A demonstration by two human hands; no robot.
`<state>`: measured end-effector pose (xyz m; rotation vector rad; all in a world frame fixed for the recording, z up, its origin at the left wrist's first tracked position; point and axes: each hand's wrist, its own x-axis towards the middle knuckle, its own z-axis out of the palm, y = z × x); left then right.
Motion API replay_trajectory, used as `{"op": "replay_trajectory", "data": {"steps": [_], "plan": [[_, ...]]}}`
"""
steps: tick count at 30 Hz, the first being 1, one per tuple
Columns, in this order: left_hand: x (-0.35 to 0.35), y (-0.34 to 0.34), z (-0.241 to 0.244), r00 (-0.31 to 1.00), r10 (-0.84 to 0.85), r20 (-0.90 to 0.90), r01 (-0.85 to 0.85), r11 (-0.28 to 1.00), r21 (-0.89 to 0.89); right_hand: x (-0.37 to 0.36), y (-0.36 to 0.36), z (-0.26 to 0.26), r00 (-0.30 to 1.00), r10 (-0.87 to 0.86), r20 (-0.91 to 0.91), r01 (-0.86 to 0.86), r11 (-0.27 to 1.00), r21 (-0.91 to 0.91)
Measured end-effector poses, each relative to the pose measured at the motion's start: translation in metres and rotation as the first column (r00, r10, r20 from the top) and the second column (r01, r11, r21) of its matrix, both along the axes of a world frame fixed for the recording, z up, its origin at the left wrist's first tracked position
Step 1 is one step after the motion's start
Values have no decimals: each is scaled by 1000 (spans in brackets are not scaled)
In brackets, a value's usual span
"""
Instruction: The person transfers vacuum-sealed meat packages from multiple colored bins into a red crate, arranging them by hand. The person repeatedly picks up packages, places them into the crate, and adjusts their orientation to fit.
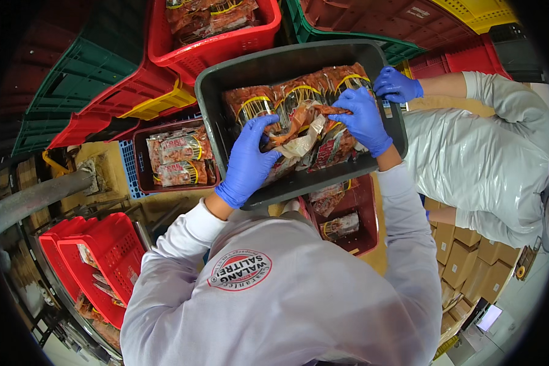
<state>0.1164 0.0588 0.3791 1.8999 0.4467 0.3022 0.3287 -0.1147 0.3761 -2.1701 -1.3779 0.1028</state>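
Observation:
A dark grey plastic tub (274, 196) is in front of me, holding several clear packs of skewered reddish meat (302, 91) with yellow bands on them. Over these packs, both my blue-gloved hands grip one crumpled, partly folded plastic pack (297, 132). My left hand (249, 160) has its left end between thumb and fingers. At the opposite end, my right hand (359, 119) pinches a twisted reddish strip of it. The pack's underside and some fingertips are hidden.
A co-worker's blue-gloved hand (398, 84) rests at the tub's right rim. Red crates (215, 48) stand beyond it. Dark red crates (139, 178) with packs sit left and below. Tilted red baskets (103, 263) are at lower left, cardboard boxes (460, 265) at right.

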Motion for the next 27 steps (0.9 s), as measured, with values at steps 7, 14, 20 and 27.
{"op": "replay_trajectory", "data": {"steps": [7,14,20,27], "plan": [[-11,-12,-4,998,-64,3,63,995,73,-4,-5,4,996,1,93,-1,1000,2],[-19,-2,-5,999,-53,7,45,912,408,33,37,-31,987,155,-41,-160,964,-212],[-15,17,1,999,48,-14,-35,870,491,118,122,-195,915,363,-178,-394,700,-596],[-21,25,-3,995,89,-49,-52,860,508,106,128,-236,979,123,-161,-202,606,-769]]}}
